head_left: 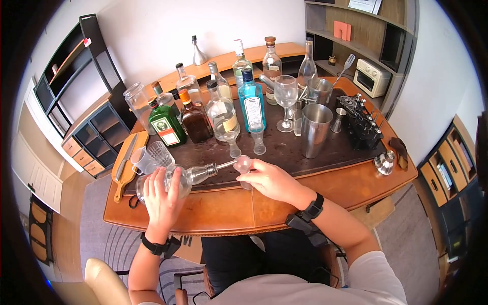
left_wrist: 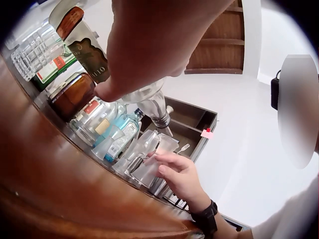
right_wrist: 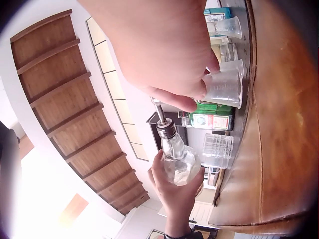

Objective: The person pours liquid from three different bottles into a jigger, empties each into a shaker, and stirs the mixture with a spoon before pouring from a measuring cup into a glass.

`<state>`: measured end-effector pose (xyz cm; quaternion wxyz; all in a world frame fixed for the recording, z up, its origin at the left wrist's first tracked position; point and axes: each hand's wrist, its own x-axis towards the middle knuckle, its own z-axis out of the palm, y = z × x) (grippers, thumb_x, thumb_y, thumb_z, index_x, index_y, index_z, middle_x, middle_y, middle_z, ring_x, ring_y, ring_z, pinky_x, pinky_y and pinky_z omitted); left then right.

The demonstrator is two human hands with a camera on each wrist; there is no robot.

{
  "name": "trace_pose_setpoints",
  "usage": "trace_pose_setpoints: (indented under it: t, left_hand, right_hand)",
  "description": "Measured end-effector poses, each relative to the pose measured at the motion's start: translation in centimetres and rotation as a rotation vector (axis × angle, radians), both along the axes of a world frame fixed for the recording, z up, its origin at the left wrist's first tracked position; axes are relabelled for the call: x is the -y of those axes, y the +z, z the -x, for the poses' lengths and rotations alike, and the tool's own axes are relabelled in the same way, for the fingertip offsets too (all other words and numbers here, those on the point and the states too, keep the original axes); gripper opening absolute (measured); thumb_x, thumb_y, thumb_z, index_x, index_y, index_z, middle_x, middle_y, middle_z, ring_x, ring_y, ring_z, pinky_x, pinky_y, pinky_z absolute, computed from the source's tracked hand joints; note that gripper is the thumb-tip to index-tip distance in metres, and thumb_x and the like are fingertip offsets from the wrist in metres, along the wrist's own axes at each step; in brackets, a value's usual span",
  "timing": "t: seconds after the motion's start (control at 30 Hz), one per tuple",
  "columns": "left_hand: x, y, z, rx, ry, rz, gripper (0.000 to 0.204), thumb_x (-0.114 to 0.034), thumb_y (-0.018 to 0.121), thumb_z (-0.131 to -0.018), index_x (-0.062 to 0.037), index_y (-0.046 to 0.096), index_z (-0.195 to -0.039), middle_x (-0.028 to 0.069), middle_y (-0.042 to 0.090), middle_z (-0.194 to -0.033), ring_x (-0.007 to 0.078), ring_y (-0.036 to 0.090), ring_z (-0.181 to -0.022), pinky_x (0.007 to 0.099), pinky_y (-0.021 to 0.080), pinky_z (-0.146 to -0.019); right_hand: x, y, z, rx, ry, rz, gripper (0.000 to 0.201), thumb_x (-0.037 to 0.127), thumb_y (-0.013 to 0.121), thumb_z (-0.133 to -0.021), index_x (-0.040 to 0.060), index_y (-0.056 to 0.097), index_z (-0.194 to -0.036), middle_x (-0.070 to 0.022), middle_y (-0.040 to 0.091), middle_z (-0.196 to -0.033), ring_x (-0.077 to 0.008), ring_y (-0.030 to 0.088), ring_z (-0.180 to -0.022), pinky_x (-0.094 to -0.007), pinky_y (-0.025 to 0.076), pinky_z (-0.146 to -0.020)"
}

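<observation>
My left hand (head_left: pixel 163 195) grips a clear glass bottle (head_left: pixel 199 174) tipped nearly level, its neck toward the right. A metal pour spout (right_wrist: pixel 160 113) sticks out of the neck, and its tip is right at the rim of a clear plastic jigger (head_left: pixel 243 163). My right hand (head_left: pixel 272 180) pinches this hourglass-shaped jigger between thumb and fingers. Its lower cup (right_wrist: pixel 225 88) shows below the right hand in the right wrist view. In the left wrist view, a dark label (left_wrist: pixel 88 59) shows on the bottle's body, partly behind the left hand.
Two more clear jiggers (head_left: pixel 258 142) stand beyond the hands. Behind are a green bottle (head_left: pixel 166 124), a blue bottle (head_left: pixel 251 104), a wine glass (head_left: pixel 286 96) and a metal shaker tin (head_left: pixel 315 129). Left are glass cups (head_left: pixel 158 152) and a knife on a cutting board (head_left: pixel 122 165).
</observation>
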<state>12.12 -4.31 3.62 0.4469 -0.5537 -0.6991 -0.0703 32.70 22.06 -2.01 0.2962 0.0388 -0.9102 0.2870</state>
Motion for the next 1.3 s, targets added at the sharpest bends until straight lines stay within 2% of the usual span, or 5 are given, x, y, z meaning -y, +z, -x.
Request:
trace_pose_setpoints:
  t: [0.53, 0.67, 0.77, 0.9, 1.3]
  left_hand:
    - [-1.2, -0.8, -2.2, 0.358, 0.002, -0.283, 0.083, -0.010, 0.088, -0.061, -0.0111, 0.059, -0.138, 0.0148, 0.055, -0.124, 0.0371, 0.058, -0.114, 0.0474, 0.049, -0.098]
    - [-0.5, -0.5, -2.2, 0.388, 0.004, -0.292, 0.085, -0.009, 0.088, -0.060, -0.0105, 0.059, -0.139, 0.0156, 0.056, -0.125, 0.0380, 0.058, -0.114, 0.0476, 0.048, -0.099]
    - [-0.2, -0.4, -2.0, 0.403, -0.007, -0.293, 0.087, -0.007, 0.088, -0.058, -0.0091, 0.058, -0.140, 0.0151, 0.057, -0.127, 0.0381, 0.058, -0.116, 0.0469, 0.048, -0.100]
    - [0.2, -0.6, -1.6, 0.404, -0.009, -0.316, 0.088, -0.004, 0.086, -0.058, -0.0088, 0.057, -0.141, 0.0151, 0.056, -0.128, 0.0380, 0.057, -0.117, 0.0462, 0.047, -0.101]
    - [0.6, -0.1, -1.6, 0.404, 0.006, -0.274, 0.092, -0.007, 0.089, -0.058, -0.0099, 0.055, -0.143, 0.0156, 0.056, -0.129, 0.0376, 0.057, -0.117, 0.0468, 0.047, -0.101]
  right_hand:
    - [-2.5, 6.5, -3.4, -0.208, -0.237, 0.075, 0.022, -0.001, 0.067, -0.093, 0.0054, 0.075, -0.112, -0.0134, 0.065, -0.107, -0.0313, 0.068, -0.095, -0.0378, 0.055, -0.084]
    - [-5.5, 7.0, -3.9, -0.282, -0.312, 0.466, 0.030, -0.001, 0.066, -0.095, 0.0051, 0.073, -0.124, -0.0086, 0.066, -0.106, -0.0173, 0.067, -0.099, -0.0297, 0.056, -0.090]
    - [-5.9, 8.2, -4.5, -0.397, -0.100, 1.184, 0.035, 0.001, 0.065, -0.097, 0.0036, 0.068, -0.131, -0.0077, 0.064, -0.109, -0.0182, 0.066, -0.101, -0.0321, 0.056, -0.094]
    - [-6.2, 8.5, -4.9, -0.517, 0.060, 1.341, 0.045, 0.004, 0.059, -0.101, -0.0001, 0.053, -0.145, -0.0116, 0.059, -0.121, -0.0229, 0.063, -0.113, -0.0388, 0.051, -0.107]
    - [-7.1, 10.4, -6.0, -0.856, 0.482, 1.877, 0.036, 0.006, 0.058, -0.098, -0.0033, 0.048, -0.131, -0.0301, 0.055, -0.128, -0.0396, 0.060, -0.123, -0.0448, 0.053, -0.111]
